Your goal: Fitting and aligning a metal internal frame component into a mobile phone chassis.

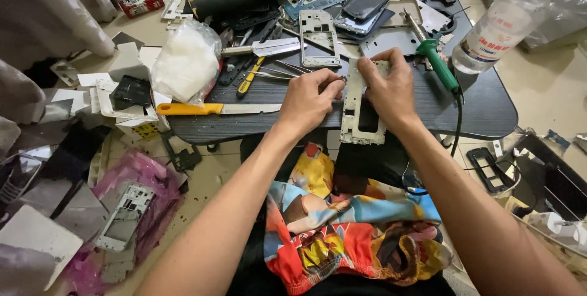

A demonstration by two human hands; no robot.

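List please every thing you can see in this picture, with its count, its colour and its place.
phone frame: one, silver, held at table front edge
second phone frame: one, silver, table centre
table: one, black, low
soldering iron: one, green handle, right of hands
plastic bottle: one, clear, table right
knife: one, yellow handle, table left
plastic bag: one, white, table left
tweezers: silver, table centre
left hand: on frame
right hand: holding frame

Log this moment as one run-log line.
left hand: grips small tool at phone frame | right hand: holds frame | table: soldering iron, knife
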